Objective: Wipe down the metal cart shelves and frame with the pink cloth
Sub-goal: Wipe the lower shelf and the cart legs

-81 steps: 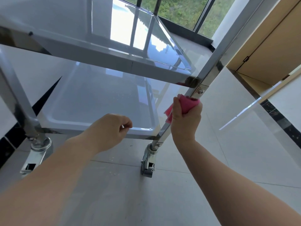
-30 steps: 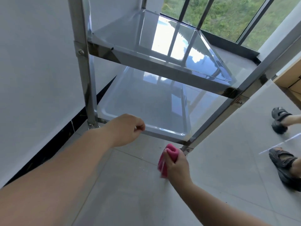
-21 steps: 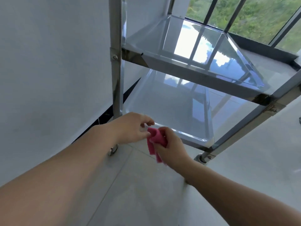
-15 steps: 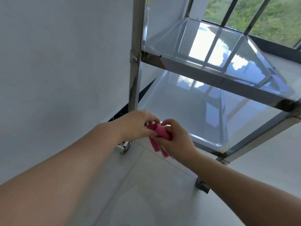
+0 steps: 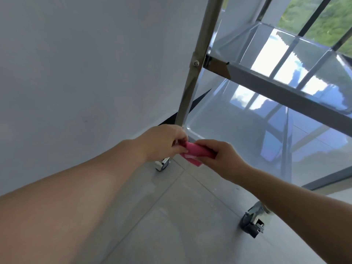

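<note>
Both hands, left [image 5: 163,143] and right [image 5: 219,157], pinch the pink cloth [image 5: 194,152].

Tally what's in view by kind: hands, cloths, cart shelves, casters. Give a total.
hands: 2 (left hand, right hand)
pink cloth: 1
cart shelves: 2 (upper shelf, lower shelf)
casters: 2 (caster by the wall, caster under the right arm)
total: 7

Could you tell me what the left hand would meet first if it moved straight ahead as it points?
Probably the lower shelf's near corner, by the upright post; the left hand pinches the pink cloth. Depth is unclear.
</note>
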